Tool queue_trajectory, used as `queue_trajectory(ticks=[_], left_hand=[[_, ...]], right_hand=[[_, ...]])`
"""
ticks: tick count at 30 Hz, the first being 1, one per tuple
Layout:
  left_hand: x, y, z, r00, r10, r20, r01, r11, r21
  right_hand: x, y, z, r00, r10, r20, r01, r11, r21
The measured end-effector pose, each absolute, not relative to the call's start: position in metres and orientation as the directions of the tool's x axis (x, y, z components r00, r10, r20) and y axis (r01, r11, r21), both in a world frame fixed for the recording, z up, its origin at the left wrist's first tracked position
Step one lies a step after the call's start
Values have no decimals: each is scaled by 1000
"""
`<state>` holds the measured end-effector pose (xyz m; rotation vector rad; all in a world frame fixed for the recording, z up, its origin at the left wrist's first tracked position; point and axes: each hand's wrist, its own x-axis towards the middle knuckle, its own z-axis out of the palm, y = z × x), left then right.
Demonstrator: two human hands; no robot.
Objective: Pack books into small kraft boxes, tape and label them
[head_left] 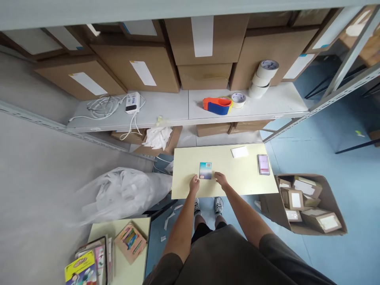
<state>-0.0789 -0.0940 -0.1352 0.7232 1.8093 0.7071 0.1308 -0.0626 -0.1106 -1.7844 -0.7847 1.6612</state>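
A small flat book [205, 170] with a blue-to-white cover and a barcode in its upper right corner lies on the pale yellow table [245, 178]. My left hand [194, 184] is at the book's lower left corner, its thumb and forefinger slightly apart. On the other side, my right hand [221, 179] rests by the right edge with the fingers stretched toward the book. Neither hand appears to grip it. Farther back on the table is a white card or pad [240, 152]. A phone [263, 164] with a lit screen lies at the right end.
Behind the table, a grey shelf [166, 109] carries cartons, tape rolls [264, 75], an orange-and-blue tape dispenser [217, 105] and a white cabled device [132, 103]. A carton of small parcels [332, 198] stands right. Left are a plastic bag [127, 194] and a side table [133, 273] with books.
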Motion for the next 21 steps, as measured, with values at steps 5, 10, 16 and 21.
queue_trajectory(ticks=[5, 10, 16, 21], left_hand=[[-74, -88, -142, -216, 832, -511, 244, 553, 797], [-110, -77, -144, -240, 839, -489, 262, 541, 799], [-194, -47, -138, -298, 839, -455, 115, 505, 856], [-244, -17, -123, -249, 875, -416, 98, 450, 888]], right_hand=[[120, -63, -112, -83, 713, -696, -99, -701, -706], [80, -43, -105, -140, 706, -695, -100, -708, -699], [-14, -5, -99, -217, 711, -669, -49, -692, -720], [-77, 18, -96, -169, 737, -654, 8, -663, -749]])
